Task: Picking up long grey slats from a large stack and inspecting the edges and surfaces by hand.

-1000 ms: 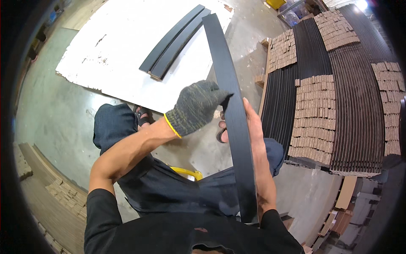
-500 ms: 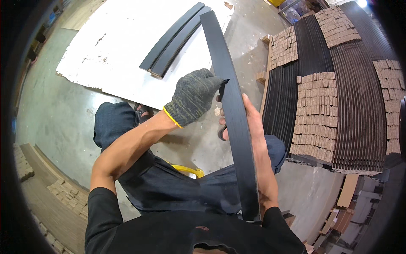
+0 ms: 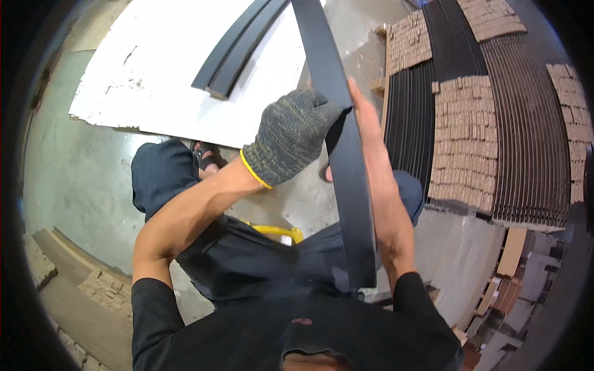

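A long black plank (image 3: 354,167) slants lengthwise in front of me, its near end over my lap. My right hand (image 3: 367,120), bare, holds it along the right edge; the fingers behind it are mostly hidden. My left hand (image 3: 297,133), in a dark grey knitted glove with a yellow cuff, is closed at the plank's left edge. A small dark pointed thing sticks out from its fingers over the plank's face; its kind is not clear. Two similar dark planks (image 3: 238,52) lie side by side on a white board (image 3: 148,80) ahead.
On the right, large stacks of dark strips (image 3: 526,136) and brown-ended pieces (image 3: 464,148) stand beside the white board. Something yellow (image 3: 278,233) shows between my legs. More stacked pieces (image 3: 102,290) lie at the lower left.
The plank has shifted toward the far edge of the view. My left hand, with the dark tip, has moved slightly right across the plank's face. My right hand has moved up in view.
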A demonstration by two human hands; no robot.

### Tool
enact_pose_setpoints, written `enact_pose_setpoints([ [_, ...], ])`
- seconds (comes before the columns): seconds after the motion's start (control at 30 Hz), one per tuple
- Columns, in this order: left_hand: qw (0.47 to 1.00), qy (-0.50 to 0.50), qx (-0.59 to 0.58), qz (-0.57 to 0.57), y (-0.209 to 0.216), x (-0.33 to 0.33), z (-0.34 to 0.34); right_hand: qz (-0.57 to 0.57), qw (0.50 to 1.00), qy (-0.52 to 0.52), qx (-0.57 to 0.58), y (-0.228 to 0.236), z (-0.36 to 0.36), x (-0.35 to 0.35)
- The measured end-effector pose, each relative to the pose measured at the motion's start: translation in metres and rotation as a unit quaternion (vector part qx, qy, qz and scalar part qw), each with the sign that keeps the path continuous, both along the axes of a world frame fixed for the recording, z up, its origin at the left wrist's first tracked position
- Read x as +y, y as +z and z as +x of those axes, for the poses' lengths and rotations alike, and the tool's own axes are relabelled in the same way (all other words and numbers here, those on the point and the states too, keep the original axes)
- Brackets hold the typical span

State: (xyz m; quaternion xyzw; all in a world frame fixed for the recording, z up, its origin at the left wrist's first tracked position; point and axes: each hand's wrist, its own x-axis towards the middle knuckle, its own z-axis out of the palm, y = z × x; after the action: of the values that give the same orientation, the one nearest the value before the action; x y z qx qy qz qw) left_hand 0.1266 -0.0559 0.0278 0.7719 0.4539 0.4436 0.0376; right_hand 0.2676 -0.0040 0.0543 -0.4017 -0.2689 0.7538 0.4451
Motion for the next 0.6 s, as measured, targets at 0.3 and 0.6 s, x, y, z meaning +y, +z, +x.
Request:
enact_pose_setpoints([
  [0.3, 0.939, -0.264, 0.145, 0.167, -0.036, -0.120, 0.051, 0.200, 0.975, 0.070, -0.061, -0.026, 0.044, 0.090],
  [0.6, 0.930, -0.165, -0.193, -0.265, 0.000, -0.025, -0.020, 0.219, 0.973, -0.045, 0.060, -0.007, 0.084, 0.136],
])
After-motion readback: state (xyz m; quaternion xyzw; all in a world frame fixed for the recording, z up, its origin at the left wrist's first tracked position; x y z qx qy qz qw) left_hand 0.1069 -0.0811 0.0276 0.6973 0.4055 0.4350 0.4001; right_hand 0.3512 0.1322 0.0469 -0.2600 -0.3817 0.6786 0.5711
